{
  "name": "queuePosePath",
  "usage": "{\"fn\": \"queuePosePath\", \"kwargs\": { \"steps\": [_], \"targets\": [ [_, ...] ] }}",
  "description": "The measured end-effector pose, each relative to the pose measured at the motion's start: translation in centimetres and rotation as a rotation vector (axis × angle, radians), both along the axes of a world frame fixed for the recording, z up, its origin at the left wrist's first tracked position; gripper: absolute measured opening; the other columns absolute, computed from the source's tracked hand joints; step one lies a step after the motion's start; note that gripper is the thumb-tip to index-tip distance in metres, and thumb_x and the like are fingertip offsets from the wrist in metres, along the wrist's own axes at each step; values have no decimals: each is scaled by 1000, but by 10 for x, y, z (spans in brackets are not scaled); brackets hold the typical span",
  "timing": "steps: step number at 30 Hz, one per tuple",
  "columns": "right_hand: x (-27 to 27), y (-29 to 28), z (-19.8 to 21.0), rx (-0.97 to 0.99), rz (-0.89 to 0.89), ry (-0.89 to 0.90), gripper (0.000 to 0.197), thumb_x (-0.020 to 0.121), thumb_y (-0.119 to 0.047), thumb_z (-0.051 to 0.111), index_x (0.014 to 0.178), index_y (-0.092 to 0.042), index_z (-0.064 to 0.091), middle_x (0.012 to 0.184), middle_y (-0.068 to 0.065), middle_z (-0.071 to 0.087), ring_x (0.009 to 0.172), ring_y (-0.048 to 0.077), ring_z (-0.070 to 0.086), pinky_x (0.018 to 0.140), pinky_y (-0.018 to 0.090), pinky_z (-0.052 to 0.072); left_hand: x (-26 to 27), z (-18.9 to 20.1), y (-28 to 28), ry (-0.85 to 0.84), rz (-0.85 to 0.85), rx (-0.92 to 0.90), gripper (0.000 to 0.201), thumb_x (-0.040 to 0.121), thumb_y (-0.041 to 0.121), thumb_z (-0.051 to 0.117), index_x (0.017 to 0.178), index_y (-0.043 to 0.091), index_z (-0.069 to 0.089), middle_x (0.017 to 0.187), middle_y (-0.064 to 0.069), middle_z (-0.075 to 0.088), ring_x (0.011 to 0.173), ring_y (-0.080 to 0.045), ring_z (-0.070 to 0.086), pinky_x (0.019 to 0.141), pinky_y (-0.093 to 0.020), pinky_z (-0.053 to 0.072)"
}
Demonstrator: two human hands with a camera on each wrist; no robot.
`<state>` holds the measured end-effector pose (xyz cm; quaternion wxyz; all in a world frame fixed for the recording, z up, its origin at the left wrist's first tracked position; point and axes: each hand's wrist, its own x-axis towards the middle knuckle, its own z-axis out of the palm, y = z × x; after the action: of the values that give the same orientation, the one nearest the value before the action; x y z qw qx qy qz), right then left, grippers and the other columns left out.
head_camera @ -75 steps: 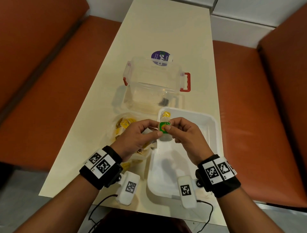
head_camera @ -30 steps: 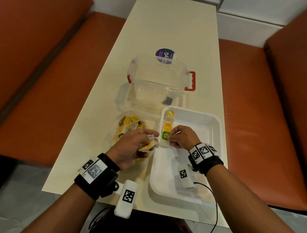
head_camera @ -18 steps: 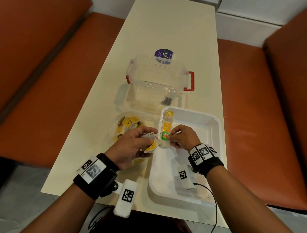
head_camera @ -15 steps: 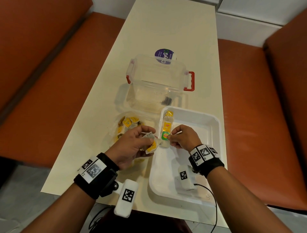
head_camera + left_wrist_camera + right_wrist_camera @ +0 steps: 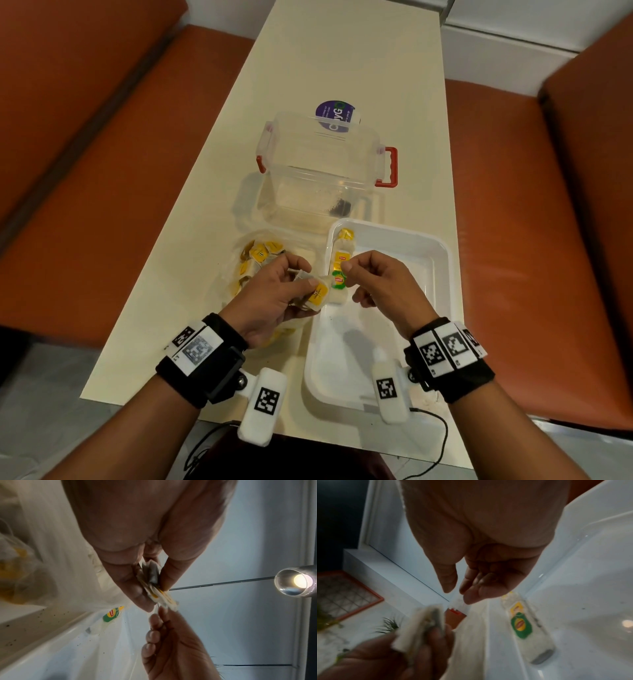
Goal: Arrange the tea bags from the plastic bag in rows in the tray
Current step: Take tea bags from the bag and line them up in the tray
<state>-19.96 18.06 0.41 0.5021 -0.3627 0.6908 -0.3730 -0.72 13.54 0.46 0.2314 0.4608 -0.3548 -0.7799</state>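
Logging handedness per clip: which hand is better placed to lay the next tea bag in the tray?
Probably the right hand: it hovers over the tray, fingertips beside the laid column, holding nothing I can see. The left hand grips the spare tea bags outside the tray's edge.

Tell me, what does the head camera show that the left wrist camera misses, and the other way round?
Only the head view shows the clear box with red handles, the purple label behind it, the whole white tray and the plastic bag of yellow-tagged tea bags. Only the left wrist view shows, edge on, that the left hand pinches several stacked tea bags, plus a ceiling lamp. Both show the right hand near that stack and the green-labelled tea bag lying in the tray.
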Motion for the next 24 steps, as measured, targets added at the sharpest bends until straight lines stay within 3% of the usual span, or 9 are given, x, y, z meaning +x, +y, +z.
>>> {"fn": "queuePosePath", "kwargs": {
  "steps": [4, 7, 10, 14, 17, 20, 24],
  "targets": [
    [9, 11, 23, -53, 103, -33, 26, 85, -32, 78, 93, -10, 67, 79, 8, 70, 62, 16, 61, 58, 28, 47, -5, -1, -1, 35, 42, 21, 17, 95, 0, 60, 99, 13, 49, 71, -2, 64, 62, -12, 65, 67, -32, 59],
    [13, 13, 20, -12, 164, 54, 35, 74, -37, 87, 93, -19, 64, 74, 2, 68, 63, 15, 64, 62, 31, 48, -10, 2, 0, 89, 77, 48, 19, 95, -4, 56, 102, 11, 49, 74, -6, 62, 59, -13, 63, 58, -25, 56],
    [15, 11, 14, 3, 117, 70, 37, 72, -29, 90, 92, -20, 60, 69, 1, 66, 63, 14, 62, 62, 33, 48, -14, 6, 1, 134, 95, 63, 28, 94, -8, 53, 116, 10, 55, 80, -9, 68, 62, -15, 66, 61, -25, 57],
    [11, 9, 17, -2, 102, 41, 26, 78, -15, 85, 93, -10, 65, 72, 5, 67, 62, 13, 64, 59, 29, 48, -14, 9, 1, 184, 70, 83, 38, 93, -10, 51, 126, 7, 59, 96, -15, 72, 77, -20, 70, 68, -28, 60],
    [8, 8, 22, -13, 116, 36, 17, 82, -11, 81, 93, -9, 67, 73, 4, 68, 64, 11, 64, 58, 24, 47, -12, 9, 2, 202, 45, 140, 28, 94, 0, 55, 120, 5, 63, 104, -16, 69, 85, -25, 70, 73, -31, 61],
    [5, 7, 25, -17, 114, -45, 11, 85, -7, 76, 94, -10, 69, 76, 3, 70, 67, 12, 64, 59, 22, 47, -10, 6, 3, 211, 63, 203, 19, 94, 11, 58, 112, 7, 64, 100, -13, 69, 81, -24, 71, 71, -34, 62],
    [1, 7, 27, -30, 91, -106, 10, 88, -9, 73, 98, -11, 72, 80, 3, 72, 70, 14, 64, 63, 24, 50, -10, 6, 5, 219, -3, 200, 30, 82, 22, 66, 110, 13, 65, 101, -9, 70, 82, -21, 71, 73, -39, 61]
  ]
}}
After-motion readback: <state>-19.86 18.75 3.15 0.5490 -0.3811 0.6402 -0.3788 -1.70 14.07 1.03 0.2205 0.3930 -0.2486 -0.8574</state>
